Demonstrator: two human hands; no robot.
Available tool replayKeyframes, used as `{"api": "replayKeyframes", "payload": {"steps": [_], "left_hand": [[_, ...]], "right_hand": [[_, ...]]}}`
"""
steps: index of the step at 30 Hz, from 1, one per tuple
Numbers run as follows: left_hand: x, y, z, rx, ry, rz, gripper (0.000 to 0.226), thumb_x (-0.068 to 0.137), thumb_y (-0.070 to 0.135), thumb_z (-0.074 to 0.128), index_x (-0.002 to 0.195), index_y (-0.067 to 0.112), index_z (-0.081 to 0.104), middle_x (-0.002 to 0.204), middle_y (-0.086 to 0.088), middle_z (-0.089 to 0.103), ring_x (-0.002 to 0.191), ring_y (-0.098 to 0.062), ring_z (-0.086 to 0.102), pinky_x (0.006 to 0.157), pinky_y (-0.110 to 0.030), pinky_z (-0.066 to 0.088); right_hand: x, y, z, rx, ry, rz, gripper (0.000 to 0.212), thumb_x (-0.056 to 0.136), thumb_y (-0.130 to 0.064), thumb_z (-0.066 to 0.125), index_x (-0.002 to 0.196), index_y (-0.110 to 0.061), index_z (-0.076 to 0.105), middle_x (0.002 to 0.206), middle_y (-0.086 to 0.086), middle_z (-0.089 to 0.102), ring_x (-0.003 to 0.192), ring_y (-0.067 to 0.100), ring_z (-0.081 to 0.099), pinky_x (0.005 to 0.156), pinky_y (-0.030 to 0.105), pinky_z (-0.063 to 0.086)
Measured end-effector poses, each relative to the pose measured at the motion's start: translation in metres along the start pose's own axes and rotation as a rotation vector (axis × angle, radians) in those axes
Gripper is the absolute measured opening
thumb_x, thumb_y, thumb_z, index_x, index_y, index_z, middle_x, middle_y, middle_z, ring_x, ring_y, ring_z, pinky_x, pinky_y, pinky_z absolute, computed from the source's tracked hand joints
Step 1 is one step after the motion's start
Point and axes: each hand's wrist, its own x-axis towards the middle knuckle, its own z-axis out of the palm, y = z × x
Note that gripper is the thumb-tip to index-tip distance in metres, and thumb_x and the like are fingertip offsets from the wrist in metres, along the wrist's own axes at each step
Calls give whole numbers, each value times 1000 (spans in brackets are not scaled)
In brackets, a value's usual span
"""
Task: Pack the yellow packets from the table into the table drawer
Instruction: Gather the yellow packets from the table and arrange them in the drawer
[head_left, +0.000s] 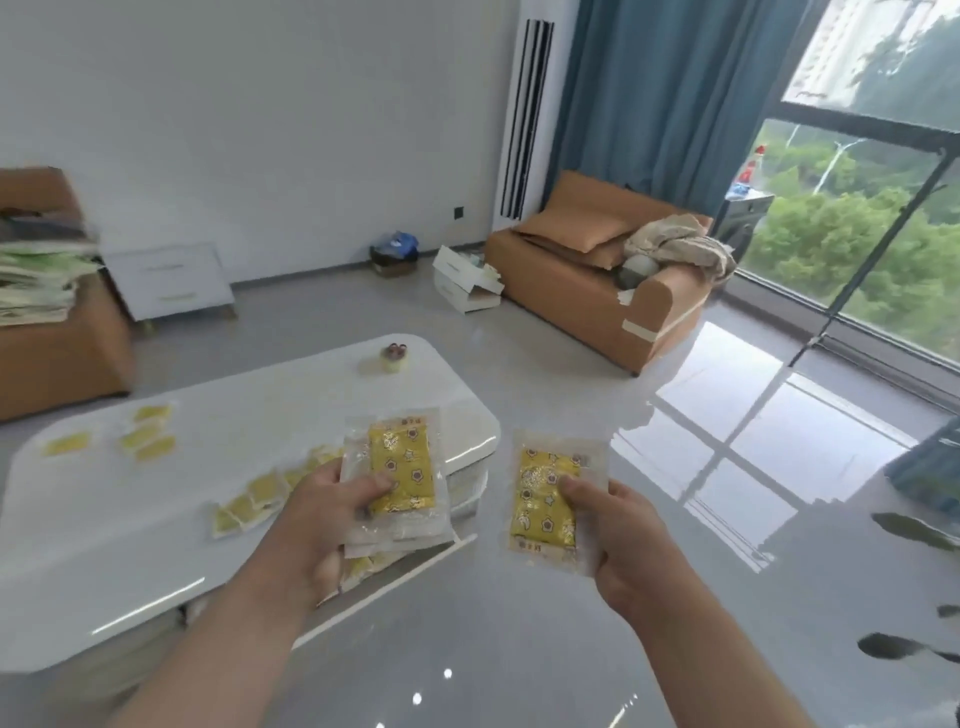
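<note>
My left hand (324, 514) grips a small stack of yellow packets (402, 467) in clear wrappers, thumb on top, above the table's right end. My right hand (615, 530) holds a single yellow packet (545, 499) over the floor, to the right of the table. Below the left hand the white table drawer (415, 564) stands pulled open, with yellow packets partly visible inside. More yellow packets lie on the white table (156, 519): a row (260, 499) near my left hand and a few (140, 434) at the far left.
A small round jar (392, 356) sits at the table's far edge. Orange sofas stand at the left (57, 353) and at the back right (587, 280). A white nightstand (171, 280) and an open box (465, 283) are by the wall. The glossy grey floor spreads to the right.
</note>
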Motion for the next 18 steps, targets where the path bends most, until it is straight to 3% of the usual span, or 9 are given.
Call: {"api": "replayKeyframes", "payload": {"steps": [3, 8, 14, 18], "left_hand": [[-4, 3, -18, -27, 113, 30, 17, 88, -3, 61, 104, 2, 65, 89, -14, 77, 73, -29, 74, 60, -42, 62], [7, 18, -63, -100, 264, 33, 26, 86, 0, 65, 112, 1, 64, 104, -19, 74, 97, -38, 70, 92, -60, 51], [52, 43, -134, -165, 335, 46, 24, 85, -1, 66, 109, 3, 66, 102, -19, 74, 98, -39, 69, 93, -58, 51], [90, 67, -187, -195, 356, 46, 22, 84, -2, 67, 106, 4, 67, 101, -16, 75, 94, -34, 71, 88, -50, 55]], "right_hand": [[16, 2, 20, -41, -85, 32, 11, 93, -4, 63, 103, -2, 69, 94, 19, 78, 86, 37, 75, 82, 56, 58], [41, 12, 74, -123, -184, 85, 12, 92, -3, 64, 103, 0, 69, 93, 19, 77, 84, 37, 75, 81, 55, 59], [81, 19, 168, -207, -247, 77, 10, 93, -2, 63, 101, 2, 67, 89, 20, 77, 77, 35, 76, 63, 45, 62], [106, 25, 242, -248, -247, 92, 6, 92, -1, 64, 96, 0, 68, 88, 20, 77, 77, 36, 75, 65, 47, 62]]}}
